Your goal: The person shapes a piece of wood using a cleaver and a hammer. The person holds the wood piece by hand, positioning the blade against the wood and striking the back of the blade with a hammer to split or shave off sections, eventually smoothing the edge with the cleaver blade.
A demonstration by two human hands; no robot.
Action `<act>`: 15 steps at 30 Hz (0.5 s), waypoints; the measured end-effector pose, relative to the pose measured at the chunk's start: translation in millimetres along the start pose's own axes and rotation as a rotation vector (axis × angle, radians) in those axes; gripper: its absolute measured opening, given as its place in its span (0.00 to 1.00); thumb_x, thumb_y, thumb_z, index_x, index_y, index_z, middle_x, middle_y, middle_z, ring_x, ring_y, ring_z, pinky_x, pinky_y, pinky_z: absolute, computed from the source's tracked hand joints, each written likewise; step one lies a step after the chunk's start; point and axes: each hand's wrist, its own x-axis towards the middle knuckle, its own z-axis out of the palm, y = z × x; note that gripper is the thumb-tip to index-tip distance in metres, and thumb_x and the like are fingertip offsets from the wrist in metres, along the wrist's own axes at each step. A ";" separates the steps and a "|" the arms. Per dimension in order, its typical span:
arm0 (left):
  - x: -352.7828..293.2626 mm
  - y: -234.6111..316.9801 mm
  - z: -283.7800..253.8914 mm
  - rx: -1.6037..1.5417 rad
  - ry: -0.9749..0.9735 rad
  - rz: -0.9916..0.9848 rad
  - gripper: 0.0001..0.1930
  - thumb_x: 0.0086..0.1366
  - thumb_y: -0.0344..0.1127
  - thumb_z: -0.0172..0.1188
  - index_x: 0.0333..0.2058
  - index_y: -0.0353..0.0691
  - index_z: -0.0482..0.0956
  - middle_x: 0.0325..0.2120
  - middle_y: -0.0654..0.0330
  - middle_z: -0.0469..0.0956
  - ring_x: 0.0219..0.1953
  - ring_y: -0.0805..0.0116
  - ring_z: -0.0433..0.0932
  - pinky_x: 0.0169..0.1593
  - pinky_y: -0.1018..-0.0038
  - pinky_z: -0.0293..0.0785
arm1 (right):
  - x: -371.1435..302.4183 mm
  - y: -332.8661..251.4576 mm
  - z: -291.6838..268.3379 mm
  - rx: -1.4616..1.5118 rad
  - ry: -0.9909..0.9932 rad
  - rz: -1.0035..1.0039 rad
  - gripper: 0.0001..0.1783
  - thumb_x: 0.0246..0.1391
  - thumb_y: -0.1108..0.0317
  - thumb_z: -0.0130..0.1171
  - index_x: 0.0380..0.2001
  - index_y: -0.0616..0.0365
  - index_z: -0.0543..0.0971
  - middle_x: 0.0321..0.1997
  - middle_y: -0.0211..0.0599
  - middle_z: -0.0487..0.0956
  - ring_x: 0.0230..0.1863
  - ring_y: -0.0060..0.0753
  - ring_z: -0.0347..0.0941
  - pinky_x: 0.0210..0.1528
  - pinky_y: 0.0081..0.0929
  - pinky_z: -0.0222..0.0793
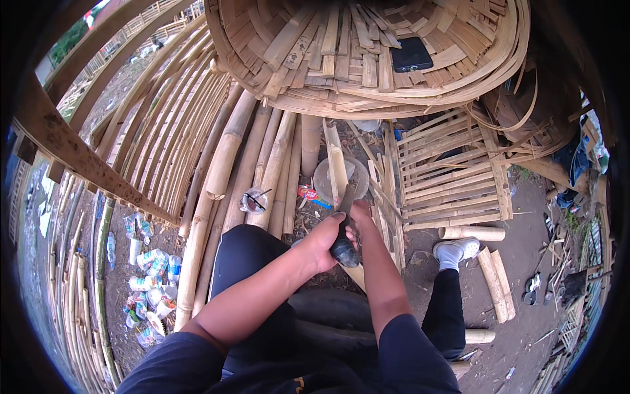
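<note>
Holding a knife (344, 245) beside a strip (336, 167)

Wrapping the left hand's (320, 241) fingers snugly around the black handle, just below centre, and pointing the blade toward twelve o'clock, close to the bamboo strip. Curling the right hand's (359, 213) fingers narrow, just beside the knife on its two o'clock side; not being able to tell a grip on the strip from a grip on the knife, because of the overlap. Seeing the strip mostly above the hands, running up toward twelve o'clock, in front of a round grey object (321, 180).

Facing a large basket (387, 102) at twelve o'clock, with a dark phone (412, 56) resting on it at one. Having thick poles (226, 157) at ten o'clock and a slatted frame (92, 154) farther out the same way. Seeing a clear cup (254, 200) at nine and heaped bottles (157, 264) at eight. Finding a slatted panel (497, 174) at three. Planting a white shoe (457, 249) toward four o'clock, near split pieces (497, 282) of bamboo.
</note>
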 end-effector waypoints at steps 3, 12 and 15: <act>-2.0 10.0 -5.1 -0.021 0.064 0.046 0.08 0.70 0.41 0.46 0.35 0.44 0.63 0.19 0.69 0.65 0.19 0.77 0.66 0.29 0.73 0.71 | 19.4 -6.7 26.0 -0.338 0.234 0.047 0.38 0.29 0.40 0.73 0.31 0.67 0.80 0.32 0.50 0.82 0.34 0.41 0.80 0.37 0.36 0.74; 5.4 42.8 -21.7 -0.129 0.101 0.234 0.10 0.70 0.42 0.43 0.33 0.43 0.63 0.19 0.67 0.65 0.19 0.76 0.67 0.29 0.72 0.72 | 42.6 23.3 75.1 0.149 0.041 -0.264 0.37 0.35 0.56 0.76 0.49 0.60 0.75 0.46 0.47 0.80 0.48 0.43 0.77 0.51 0.36 0.71; 5.9 47.8 -9.5 -0.209 0.033 0.164 0.11 0.71 0.41 0.42 0.32 0.42 0.63 0.18 0.67 0.66 0.18 0.75 0.67 0.29 0.72 0.72 | 71.0 57.3 48.3 0.122 0.182 -0.301 0.32 0.40 0.57 0.73 0.48 0.61 0.76 0.44 0.46 0.80 0.47 0.42 0.77 0.51 0.36 0.71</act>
